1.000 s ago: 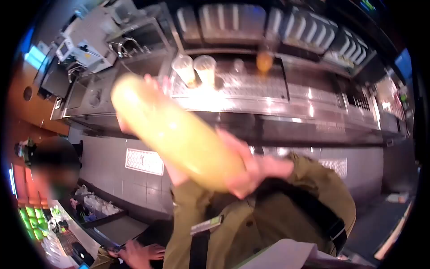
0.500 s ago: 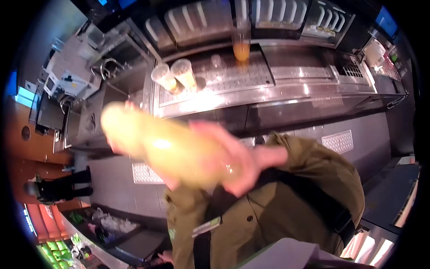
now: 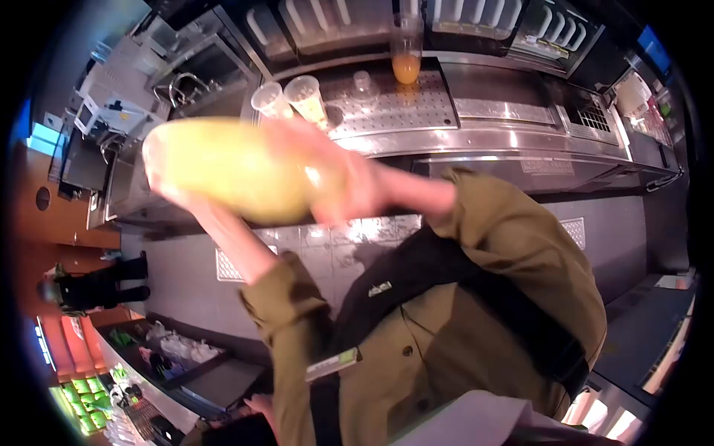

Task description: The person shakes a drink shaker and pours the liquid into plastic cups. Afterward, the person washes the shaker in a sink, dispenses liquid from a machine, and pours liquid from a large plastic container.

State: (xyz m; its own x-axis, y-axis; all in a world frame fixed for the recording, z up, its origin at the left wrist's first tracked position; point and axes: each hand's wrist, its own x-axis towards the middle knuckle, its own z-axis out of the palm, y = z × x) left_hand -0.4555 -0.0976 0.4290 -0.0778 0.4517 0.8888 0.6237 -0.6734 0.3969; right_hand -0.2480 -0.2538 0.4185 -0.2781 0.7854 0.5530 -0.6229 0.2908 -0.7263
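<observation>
A large container of yellow liquid (image 3: pixel 223 165), blurred by motion, is held up nearly level in front of me. My right hand (image 3: pixel 338 175) wraps round its right end. My left hand (image 3: pixel 172 186) grips the left end from below, its fingers partly hidden by the container. Behind it on the counter stand two clear cups (image 3: pixel 304 97) with pale contents, one partly covered by the container. Farther right, a tall clear vessel with orange liquid (image 3: pixel 406 68) stands on the perforated metal tray (image 3: pixel 431 108), near a small clear cup (image 3: pixel 363 85).
A steel sink with a faucet (image 3: pixel 178 91) is at the upper left. Dispensers with white handles (image 3: pixel 476 15) line the back. A person in dark clothes (image 3: pixel 100 290) is at the far left. Another person's hand (image 3: pixel 260 405) shows at the bottom. White bags (image 3: pixel 186 346) lie on a lower-left shelf.
The yellow container has moved up and tilted closer to level, still between both my hands. The view has shifted, and the other person's hand at the bottom has changed position.
</observation>
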